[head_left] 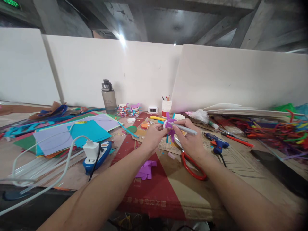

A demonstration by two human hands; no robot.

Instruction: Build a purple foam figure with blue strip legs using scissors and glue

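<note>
Above the middle of the table, my left hand (154,136) pinches a small round paper craft piece (172,136) with a white rim and purple and blue strips sticking out around it. My right hand (191,141) is closed around a grey pen-like stick (189,129), its front end against the craft piece; its tip is hidden. Below my right wrist lies a pair of scissors (194,170) with red handles, the blades partly covered by the hand. Purple paper strips (147,170) lie in a small pile on the red-printed cardboard (154,195), nearer to me.
Coloured paper sheets (51,136) and a blue power strip (104,154) with a white cable occupy the left. A blue glue gun (218,145) and a dark flat object (279,170) lie right. A bottle (108,98), stacked craft pieces (135,110) and a pen cup (166,106) stand behind.
</note>
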